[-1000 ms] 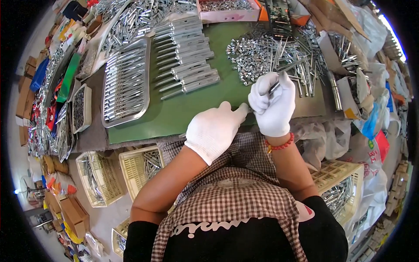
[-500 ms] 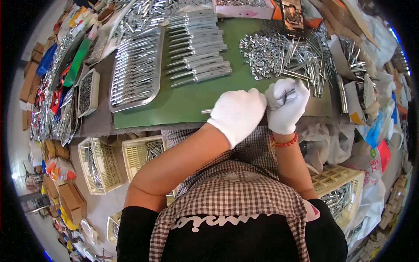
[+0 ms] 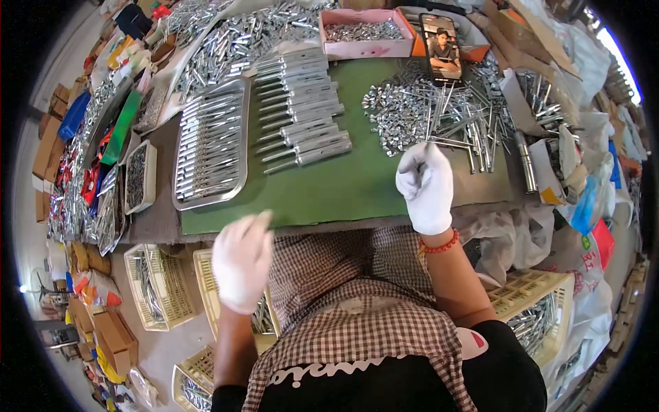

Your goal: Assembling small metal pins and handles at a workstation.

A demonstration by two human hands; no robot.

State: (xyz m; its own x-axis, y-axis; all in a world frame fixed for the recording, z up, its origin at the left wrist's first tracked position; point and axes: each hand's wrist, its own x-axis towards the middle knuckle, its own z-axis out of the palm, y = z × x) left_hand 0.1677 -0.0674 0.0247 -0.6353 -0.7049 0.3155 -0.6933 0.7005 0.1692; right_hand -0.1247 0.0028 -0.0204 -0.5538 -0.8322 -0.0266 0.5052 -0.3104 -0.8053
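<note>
A: ok what's the sketchiest bit here?

B: imo the white knit-gloved right hand (image 3: 425,192). It's curled, thumb and fingertips drawn together, close to a loose heap of thin silver metal rods (image 3: 482,141) and a spread of tiny shiny metal barrel-shaped bits (image 3: 395,113). Can't tell if anything's pinched in there, the fingers hide it. If there is a small slick part, smooth glove fabric could let it slip into all that clutter, and good luck spotting it

A: and the other one?

B: white-gloved left hand (image 3: 241,264) is a motion smear, fingers kinda stretched out, no clue if it's gripping anything. It's at the near edge of the flat green work mat (image 3: 329,196), over a cream plastic lattice basket (image 3: 204,281), so a fumble there could drop stuff off the edge. A careless swipe further in could mess up the row of silver tube-handled metal tools (image 3: 312,110) too

A: how do the parts look?

B: rods are straight and bright, lying criss-cross on the mat's right side, just beyond the right hand. Tools are way tidier, lined up mid-mat with thin shafts pointing left, beside a shiny rounded steel tray (image 3: 245,144) full of slim silver pieces
</note>
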